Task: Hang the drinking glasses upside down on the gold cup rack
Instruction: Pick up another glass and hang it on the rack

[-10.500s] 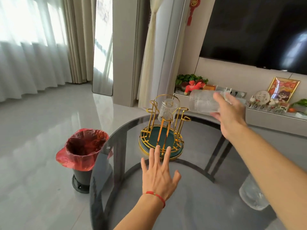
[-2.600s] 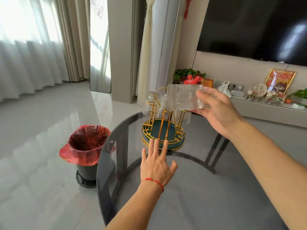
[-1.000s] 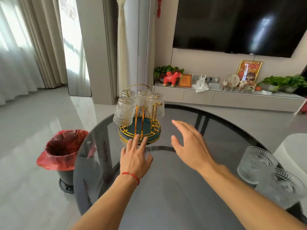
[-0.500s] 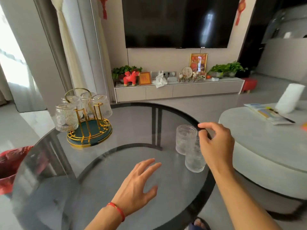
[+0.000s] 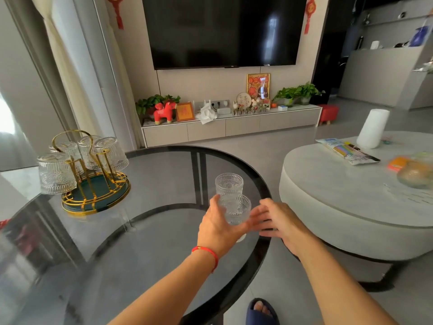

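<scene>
Change: both hands have left the rack side and come to the two upright glasses at the table's right edge; half a second ago only the right hand was there.
Table (image 5: 150, 233): round, dark glass; carries all the task's things.
Rack (image 5: 93, 184): far left on the table, well apart from the hands; four glasses (image 5: 57, 174) hang on it mouth down.
Left hand (image 5: 219, 227): thumb and fingers curled around the near glass (image 5: 235, 208), thumb on its left wall.
Right hand (image 5: 277, 218): fingers loosely together, tips near that glass's right side; whether they touch it cannot be told.
Far glass (image 5: 229, 184): just behind the near one, mouth up, not held.
Key relation: near glass stands between the hands, axis vertical; the left hand is nearer to the rack, and the glass must be turned over on the way there.
</scene>
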### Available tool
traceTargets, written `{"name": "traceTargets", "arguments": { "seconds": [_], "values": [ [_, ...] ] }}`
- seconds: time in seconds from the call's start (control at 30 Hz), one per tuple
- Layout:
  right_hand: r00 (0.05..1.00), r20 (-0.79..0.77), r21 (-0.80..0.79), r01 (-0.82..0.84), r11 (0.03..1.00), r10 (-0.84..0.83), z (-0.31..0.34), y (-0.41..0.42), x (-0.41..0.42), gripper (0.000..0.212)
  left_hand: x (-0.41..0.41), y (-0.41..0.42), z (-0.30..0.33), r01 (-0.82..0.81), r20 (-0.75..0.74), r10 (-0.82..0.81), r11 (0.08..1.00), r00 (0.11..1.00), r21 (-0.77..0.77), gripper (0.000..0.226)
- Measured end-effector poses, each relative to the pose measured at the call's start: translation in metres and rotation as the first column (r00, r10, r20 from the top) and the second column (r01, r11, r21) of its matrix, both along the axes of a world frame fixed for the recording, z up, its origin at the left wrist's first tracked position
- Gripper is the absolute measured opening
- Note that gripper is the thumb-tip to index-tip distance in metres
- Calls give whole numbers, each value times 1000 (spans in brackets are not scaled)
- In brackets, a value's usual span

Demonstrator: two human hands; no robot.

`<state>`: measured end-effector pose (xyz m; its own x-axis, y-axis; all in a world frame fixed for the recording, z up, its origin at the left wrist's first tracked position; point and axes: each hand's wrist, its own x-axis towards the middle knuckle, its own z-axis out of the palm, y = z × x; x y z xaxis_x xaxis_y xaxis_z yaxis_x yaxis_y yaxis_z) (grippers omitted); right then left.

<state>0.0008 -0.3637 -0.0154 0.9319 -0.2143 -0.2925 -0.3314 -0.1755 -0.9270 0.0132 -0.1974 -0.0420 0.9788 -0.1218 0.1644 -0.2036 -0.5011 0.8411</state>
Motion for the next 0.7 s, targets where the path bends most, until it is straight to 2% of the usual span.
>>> {"name": "traceTargets", "arguments": {
  "seconds": [0.13, 0.2, 0.3, 0.4, 0.5, 0.6, 0.67, 0.7],
  "values": [
    [969, 0, -3, -249, 969, 249, 1, 5, -10, 30, -3, 32, 5, -54, -4, 54, 999, 999, -9, 86],
    [943, 6, -5, -332, 943, 332, 2, 18, -10, 26, -2, 61, 7, -86, -88, 75, 987, 993, -136, 78],
    [939, 71, -53, -335, 941, 338, 2, 53, -1, 21, -2, 104, 13, -144, -252, 37, 896, 967, -421, 77],
    [922, 144, -68, -352, 933, 359, 4, 85, 11, 26, -1, 125, 21, -187, -306, 15, 818, 952, -543, 83],
    [903, 97, 159, -429, 889, 418, 1, 125, 30, 36, 10, 151, 22, -229, -301, 34, 731, 953, -642, 81],
    [914, 104, 405, -400, 822, 393, -6, 153, 47, 36, 24, 166, 16, -262, -306, 59, 684, 950, -681, 84],
    [929, 138, 507, -364, 782, 343, -14, 171, 61, 36, 38, 178, 13, -275, -303, 92, 715, 949, -643, 87],
    [935, 155, 544, -350, 763, 319, -16, 178, 68, 36, 46, 187, 11, -265, -289, 107, 765, 951, -588, 88]
  ]
}}
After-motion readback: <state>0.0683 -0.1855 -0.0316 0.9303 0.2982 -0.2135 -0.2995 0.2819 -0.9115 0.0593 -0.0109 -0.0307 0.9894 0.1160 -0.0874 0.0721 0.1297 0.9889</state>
